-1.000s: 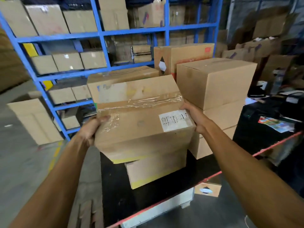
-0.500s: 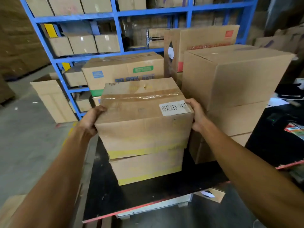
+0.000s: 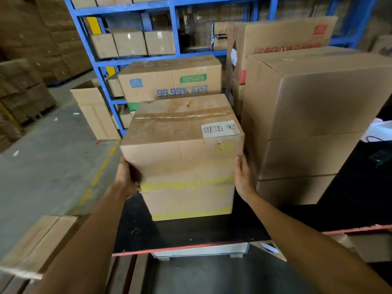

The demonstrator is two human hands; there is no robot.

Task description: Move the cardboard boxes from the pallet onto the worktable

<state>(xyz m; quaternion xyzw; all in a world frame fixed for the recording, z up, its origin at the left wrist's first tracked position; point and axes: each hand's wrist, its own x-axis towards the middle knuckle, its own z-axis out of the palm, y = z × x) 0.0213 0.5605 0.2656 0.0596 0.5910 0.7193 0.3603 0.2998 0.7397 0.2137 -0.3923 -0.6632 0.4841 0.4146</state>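
A taped cardboard box (image 3: 182, 141) is seen stacked squarely on a lower box (image 3: 188, 200) with yellow tape, on the black worktable (image 3: 191, 234) at the centre of the view. The left hand (image 3: 127, 179) is pressed against the box's lower left corner at 9 o'clock, fingers wrapped behind the edge. The right hand (image 3: 244, 177) is laid flat against its right side at 3 o'clock (fingers extended, not curled). A white label (image 3: 219, 128) is stuck at the top's near right corner. A tall stack of boxes (image 3: 314, 115) is placed just beside it at 3 o'clock, a printed box (image 3: 169, 81) behind at 12 o'clock, and blue shelving (image 3: 135, 60) beyond.
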